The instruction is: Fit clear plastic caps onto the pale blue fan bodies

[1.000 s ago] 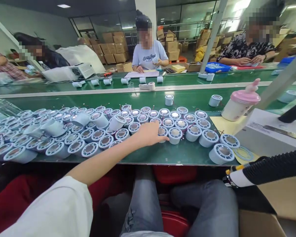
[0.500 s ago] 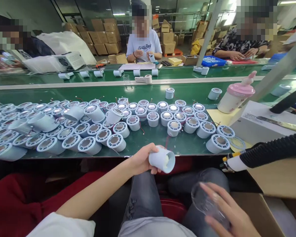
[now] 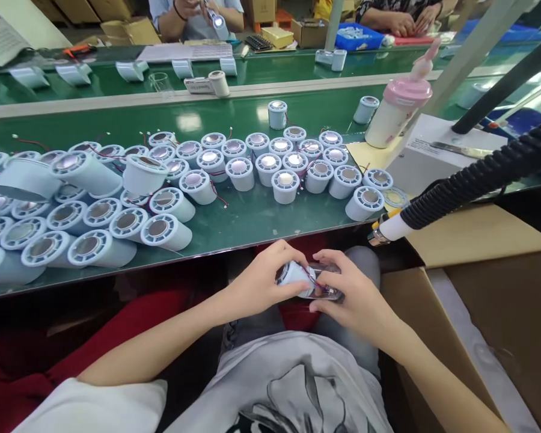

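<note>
My left hand point(image 3: 260, 281) is closed on a pale blue cylindrical part point(image 3: 294, 275) with thin red wires, held over my lap below the table edge. My right hand point(image 3: 352, 294) is closed on a clear plastic cup point(image 3: 325, 287), which meets the end of the blue part. Both hands press the two pieces together. On the green table point(image 3: 243, 219) in front of me stand several more pale blue cylinders with shiny round tops point(image 3: 285, 185), in rows; some at the left lie tipped over point(image 3: 166, 231).
A black ribbed hose with a white nozzle point(image 3: 394, 227) reaches in from the right above an open cardboard box point(image 3: 478, 288). A pink-lidded bottle point(image 3: 395, 111) stands on a yellow sheet. Beyond a divider rail, other people's hands point(image 3: 187, 8) work at a second green bench.
My left hand took one blue cylinder off the table and drew it down to my lap. My right hand came up with the clear cup and now joins it to the cylinder. The camera tilted downward.
</note>
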The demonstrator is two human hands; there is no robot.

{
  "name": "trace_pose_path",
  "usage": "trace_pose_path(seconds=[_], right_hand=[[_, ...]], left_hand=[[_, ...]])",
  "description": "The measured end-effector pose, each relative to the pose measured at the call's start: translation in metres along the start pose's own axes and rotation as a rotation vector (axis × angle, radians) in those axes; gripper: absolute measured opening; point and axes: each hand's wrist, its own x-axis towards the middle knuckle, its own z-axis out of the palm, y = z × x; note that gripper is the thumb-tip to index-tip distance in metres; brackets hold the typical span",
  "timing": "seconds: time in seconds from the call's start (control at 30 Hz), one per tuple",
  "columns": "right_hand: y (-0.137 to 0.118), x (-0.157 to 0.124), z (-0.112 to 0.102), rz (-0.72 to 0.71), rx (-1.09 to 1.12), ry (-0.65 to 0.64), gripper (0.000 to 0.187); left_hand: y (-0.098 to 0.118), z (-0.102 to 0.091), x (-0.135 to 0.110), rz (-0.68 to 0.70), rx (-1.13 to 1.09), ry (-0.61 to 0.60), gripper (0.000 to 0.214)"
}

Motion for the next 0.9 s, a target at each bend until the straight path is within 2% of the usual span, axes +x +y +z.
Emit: trace_pose_path(seconds=[0.13,0.23,0.3,0.4,0.47,0.53,0.63,0.67,0.73,0.9], right_hand=[[-0.005,-0.003,-0.006,0.107,0.292,0.031,0.021],[-0.004,-0.004,-0.006,0.215,0.439,0.09,0.027],[0.0,-0.003,-0.005,0.289,0.571,0.138,0.028],[0.007,-0.003,-0.005,0.374,0.773,0.178,0.031],[0.01,-0.004,-0.007,0.353,0.854,0.157,0.026],[0.011,-0.007,-0.007,0.241,0.762,0.113,0.014],[0.012,-0.015,-0.006,0.068,0.431,0.103,0.04],[0.012,-0.017,-0.004,0.046,0.368,0.116,0.042],[0.013,-0.022,-0.003,0.041,0.38,0.131,0.041],[0.01,-0.024,-0.006,0.122,0.61,0.054,0.042]], left_hand=[[-0.017,0.01,0.002,0.065,-0.054,0.067,0.065],[-0.026,0.014,0.002,0.134,-0.045,0.057,0.067],[-0.027,0.015,0.001,0.151,-0.08,-0.007,0.067],[-0.024,0.016,0.0,0.078,-0.237,-0.122,0.071],[-0.022,0.017,-0.001,0.004,-0.367,-0.143,0.071],[-0.021,0.018,-0.003,-0.066,-0.505,-0.124,0.07],[-0.019,0.019,-0.005,-0.179,-0.663,-0.116,0.07],[-0.018,0.018,-0.005,-0.202,-0.675,-0.126,0.07],[-0.016,0.016,-0.006,-0.19,-0.646,-0.153,0.072],[-0.014,0.009,-0.008,-0.016,-0.538,-0.163,0.076]])
